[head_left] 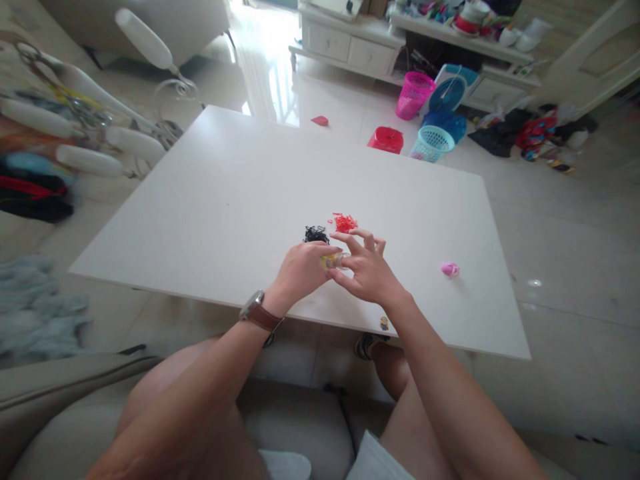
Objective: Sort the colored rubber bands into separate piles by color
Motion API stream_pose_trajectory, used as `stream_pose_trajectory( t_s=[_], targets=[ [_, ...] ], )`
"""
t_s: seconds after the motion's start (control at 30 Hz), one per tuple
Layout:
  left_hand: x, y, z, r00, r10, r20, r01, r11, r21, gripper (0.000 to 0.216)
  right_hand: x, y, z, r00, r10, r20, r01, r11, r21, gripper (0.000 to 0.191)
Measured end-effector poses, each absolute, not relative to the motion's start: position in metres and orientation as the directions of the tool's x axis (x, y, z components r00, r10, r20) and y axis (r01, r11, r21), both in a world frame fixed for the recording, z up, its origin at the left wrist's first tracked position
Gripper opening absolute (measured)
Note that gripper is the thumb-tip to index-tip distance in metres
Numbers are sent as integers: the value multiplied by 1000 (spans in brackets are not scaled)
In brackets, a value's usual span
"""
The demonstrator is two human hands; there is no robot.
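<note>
Over the near middle of the white table (210,200), my left hand (301,270) is closed around a small clear and yellow object (331,261). My right hand (367,268) meets it from the right, thumb and forefinger pinching the same object, other fingers raised. Just beyond the hands lie a small pile of black bits (315,234) and a small pile of red bits (345,222). A small pink object (450,269) rests on the table to the right. A brown-strapped watch (259,311) is on my left wrist.
On the floor beyond the table stand a pink basket (415,94), a red tub (387,139), a blue basket (433,143) and a white cabinet (350,47). A white rack (85,127) stands at the left. I sit on a grey seat (295,420).
</note>
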State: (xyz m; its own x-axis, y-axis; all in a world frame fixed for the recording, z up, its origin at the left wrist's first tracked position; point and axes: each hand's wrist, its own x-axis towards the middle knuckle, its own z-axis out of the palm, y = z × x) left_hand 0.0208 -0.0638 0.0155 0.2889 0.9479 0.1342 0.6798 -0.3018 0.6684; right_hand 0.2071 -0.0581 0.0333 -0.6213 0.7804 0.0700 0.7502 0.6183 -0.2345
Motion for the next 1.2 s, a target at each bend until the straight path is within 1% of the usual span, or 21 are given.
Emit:
stream_pose_trajectory(
  t_s=[0.07,0.13,0.33,0.43,0.53,0.67,0.77,0.87,0.97,1.03,1.1,1.13,1.17,1.2],
  targets=[
    [21,-65,16,296,947,123,684,-300,665,37,207,-59,34,-626,778,52,750,619,-234,41],
    [22,-65,17,292,950,113,667,-287,687,37,208,-59,35,-616,784,72,752,613,-240,40],
    [19,-63,15,234,968,90,551,-209,808,35,217,-62,35,-498,819,285,774,568,-281,28],
    [18,-62,12,217,972,88,500,-188,846,36,217,-63,34,-472,820,324,785,558,-269,25],
    [18,-62,11,205,975,87,511,-183,840,38,212,-64,32,-496,811,309,791,569,-224,27],
    [20,-63,14,228,968,104,562,-218,798,40,203,-62,31,-560,793,239,785,600,-155,33],
    [21,-65,16,265,959,95,597,-241,765,41,200,-61,30,-593,782,194,770,621,-149,39],
    [21,-65,15,262,960,97,573,-236,785,41,200,-62,31,-569,791,227,771,608,-188,38],
    [21,-64,12,218,971,98,535,-203,820,37,203,-65,33,-506,801,321,770,587,-252,30],
    [21,-63,10,191,977,91,515,-179,839,35,208,-64,35,-429,811,397,769,559,-310,26],
    [20,-61,7,163,983,81,496,-153,855,35,216,-57,33,-283,845,454,785,476,-397,28],
    [19,-60,6,145,987,74,488,-137,862,35,223,-51,30,-198,870,452,792,414,-449,29],
    [18,-59,5,124,990,67,480,-119,869,36,230,-44,26,-116,899,423,798,338,-499,31],
    [17,-58,5,101,993,59,475,-101,874,36,239,-36,21,-74,935,348,801,263,-538,31]
  ],
)
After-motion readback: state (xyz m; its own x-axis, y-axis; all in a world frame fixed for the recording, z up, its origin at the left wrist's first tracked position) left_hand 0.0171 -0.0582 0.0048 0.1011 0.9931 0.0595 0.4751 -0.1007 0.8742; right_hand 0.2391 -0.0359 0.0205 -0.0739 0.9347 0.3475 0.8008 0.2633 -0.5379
